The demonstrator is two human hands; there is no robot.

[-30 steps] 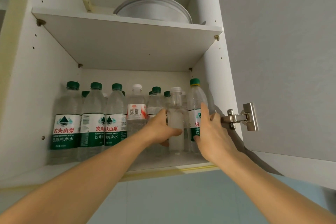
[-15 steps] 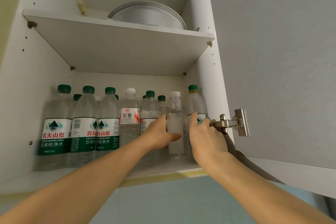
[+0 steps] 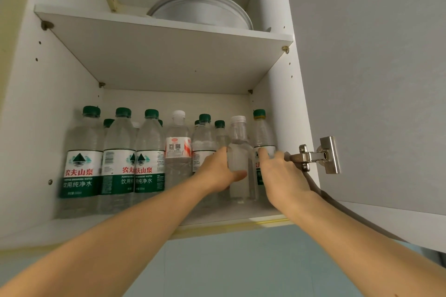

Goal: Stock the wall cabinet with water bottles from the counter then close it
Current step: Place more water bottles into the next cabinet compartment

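While both arms are raised into the open wall cabinet (image 3: 31, 128), a clear unlabelled bottle (image 3: 240, 164) with a pale cap is gripped by the left hand (image 3: 218, 171), whose thumb is curled across the front of the bottle and whose fingers are wrapped behind it. That bottle is stood upright on the lower shelf (image 3: 241, 212), near the right end of the row. Just to its right, a green-capped bottle (image 3: 261, 132) is set against the cabinet's right wall, and it is touched by the right hand (image 3: 281, 176); the fingers of that hand are laid along the label and seem only lightly bent, though how firmly the bottle is held cannot be told from this angle.

At the left of the shelf, three green-labelled bottles (image 3: 82, 164) are lined up side by side at the front, with further green caps seen behind them. A white-capped bottle (image 3: 177, 147) with a red and white label is placed beside these, and another green-capped bottle (image 3: 205, 137) is stood between it and the left hand.

On the upper shelf (image 3: 156, 55) a round white dish (image 3: 200, 11) is kept. The cabinet door (image 3: 374, 79) is swung open at the right and is carried on a metal hinge (image 3: 316, 157), which is seen just beside the right hand
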